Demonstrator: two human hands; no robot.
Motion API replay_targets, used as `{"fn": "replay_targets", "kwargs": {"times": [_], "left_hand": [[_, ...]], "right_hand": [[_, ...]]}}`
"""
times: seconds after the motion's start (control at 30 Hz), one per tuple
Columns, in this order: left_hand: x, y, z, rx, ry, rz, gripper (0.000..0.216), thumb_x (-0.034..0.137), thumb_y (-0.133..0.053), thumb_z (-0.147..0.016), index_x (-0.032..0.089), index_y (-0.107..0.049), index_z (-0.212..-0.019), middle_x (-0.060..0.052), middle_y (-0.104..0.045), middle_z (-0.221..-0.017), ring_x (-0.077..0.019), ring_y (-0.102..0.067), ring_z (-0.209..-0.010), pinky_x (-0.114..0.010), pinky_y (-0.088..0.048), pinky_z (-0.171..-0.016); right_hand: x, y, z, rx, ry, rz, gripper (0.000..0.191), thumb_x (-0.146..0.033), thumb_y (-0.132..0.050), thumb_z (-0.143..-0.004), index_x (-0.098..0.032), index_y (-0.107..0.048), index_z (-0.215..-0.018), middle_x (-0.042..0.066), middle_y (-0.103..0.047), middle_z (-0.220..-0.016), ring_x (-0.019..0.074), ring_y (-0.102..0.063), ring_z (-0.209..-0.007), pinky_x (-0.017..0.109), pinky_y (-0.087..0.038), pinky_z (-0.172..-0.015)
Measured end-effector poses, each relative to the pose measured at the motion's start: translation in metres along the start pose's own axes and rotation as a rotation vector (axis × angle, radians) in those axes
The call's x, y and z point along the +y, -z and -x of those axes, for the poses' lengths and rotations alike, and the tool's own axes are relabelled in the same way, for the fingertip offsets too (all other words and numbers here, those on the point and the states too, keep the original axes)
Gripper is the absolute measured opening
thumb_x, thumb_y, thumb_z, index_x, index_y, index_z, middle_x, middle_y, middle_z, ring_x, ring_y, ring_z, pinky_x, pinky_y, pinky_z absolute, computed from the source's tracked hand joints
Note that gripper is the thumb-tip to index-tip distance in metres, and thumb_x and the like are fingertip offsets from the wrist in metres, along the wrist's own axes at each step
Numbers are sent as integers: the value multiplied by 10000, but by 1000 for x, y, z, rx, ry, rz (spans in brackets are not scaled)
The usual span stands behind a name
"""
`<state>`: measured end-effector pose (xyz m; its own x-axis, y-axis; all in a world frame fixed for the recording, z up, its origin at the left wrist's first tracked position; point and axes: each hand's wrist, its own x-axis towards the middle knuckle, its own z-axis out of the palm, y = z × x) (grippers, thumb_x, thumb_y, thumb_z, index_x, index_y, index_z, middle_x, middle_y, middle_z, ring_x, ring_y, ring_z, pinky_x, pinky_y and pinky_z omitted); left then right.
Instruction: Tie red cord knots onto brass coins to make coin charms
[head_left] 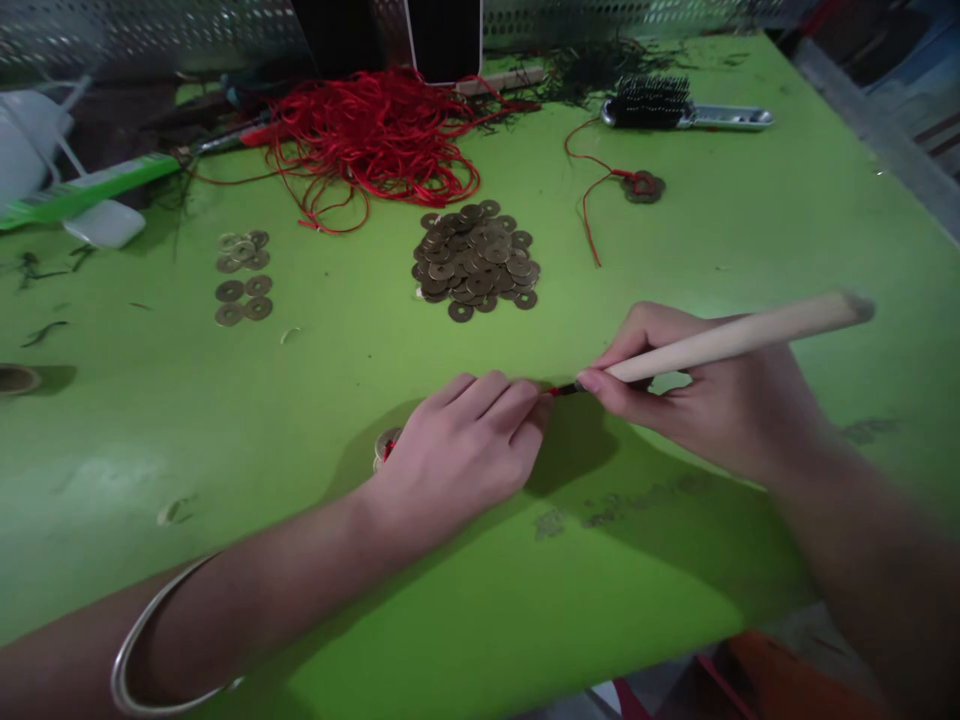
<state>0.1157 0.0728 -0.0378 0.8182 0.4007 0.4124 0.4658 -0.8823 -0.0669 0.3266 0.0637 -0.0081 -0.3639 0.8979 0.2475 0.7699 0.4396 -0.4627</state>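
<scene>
My left hand is closed, its fingers pinching a red cord whose short end shows past the fingertips. Partly under that hand, a few round brass-coloured coins with red cord on them lie on the table. My right hand grips a tool with a pale wooden handle like a pen. The tool's narrow dark tip meets the red cord beside my left fingertips; its exact kind is hard to make out. A heap of holed coins lies just beyond my hands.
Tangled red cord lies at the back of the green table. Small coin groups sit left of the heap. At the back right are a knotted coin piece and a black-bristled hairbrush. A green strip lies far left.
</scene>
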Motion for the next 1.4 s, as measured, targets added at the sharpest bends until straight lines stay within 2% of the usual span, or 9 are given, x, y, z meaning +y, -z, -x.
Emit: {"fn": "replay_targets", "kwargs": {"times": [0.2, 0.5, 0.7, 0.93, 1.17, 1.4], "left_hand": [[0, 0, 0, -3, -2, -14, 180, 49, -529, -878, 82, -693, -944, -38, -706, -864, -164, -638, -721, -278, -537, -587], [-1, 1, 1, -45, -6, 7, 176, 47, -516, -887, 75, -672, -964, -62, -703, -902, -159, -632, -759, -269, -528, -619], [0, 0, 0, -40, -26, -37, 211, 21, -475, -892, 89, -670, -933, -61, -704, -906, -153, -619, -762, -268, -523, -611], [0, 1, 0, -52, -14, -27, 168, 45, -518, -876, 96, -675, -904, -55, -708, -901, -164, -630, -753, -278, -527, -595], [0, 0, 0, -20, -14, -32, 212, -10, -513, -840, 104, -674, -917, -42, -710, -903, -168, -653, -775, -282, -553, -671], [-1, 0, 0, -16, -16, -21, 212, -8, -501, -840, 99, -671, -911, -58, -708, -910, -180, -663, -783, -290, -556, -647]], "right_hand": [[0, -2, -1, -10, -5, -1, 198, -320, -591, -860, -210, -526, -708, -47, -527, -511, 98, -433, -427, 253, -294, -422], [-7, 0, -2, -116, -45, -72, 205, -301, -565, -879, -209, -493, -711, -55, -489, -511, 85, -403, -403, 235, -292, -386], [-6, -4, -3, -68, -60, -62, 190, -306, -575, -871, -195, -503, -735, -37, -514, -537, 94, -438, -409, 226, -296, -367], [-8, -4, -5, -104, -70, -64, 212, -310, -564, -875, -204, -469, -719, -44, -503, -532, 93, -432, -417, 216, -311, -375], [-1, -7, -8, -107, -136, -79, 183, -332, -566, -875, -208, -478, -774, -39, -516, -549, 112, -461, -437, 236, -317, -402], [0, -12, -8, -75, -42, -106, 178, -315, -527, -907, -204, -450, -792, -37, -495, -581, 104, -451, -460, 232, -317, -424]]}}
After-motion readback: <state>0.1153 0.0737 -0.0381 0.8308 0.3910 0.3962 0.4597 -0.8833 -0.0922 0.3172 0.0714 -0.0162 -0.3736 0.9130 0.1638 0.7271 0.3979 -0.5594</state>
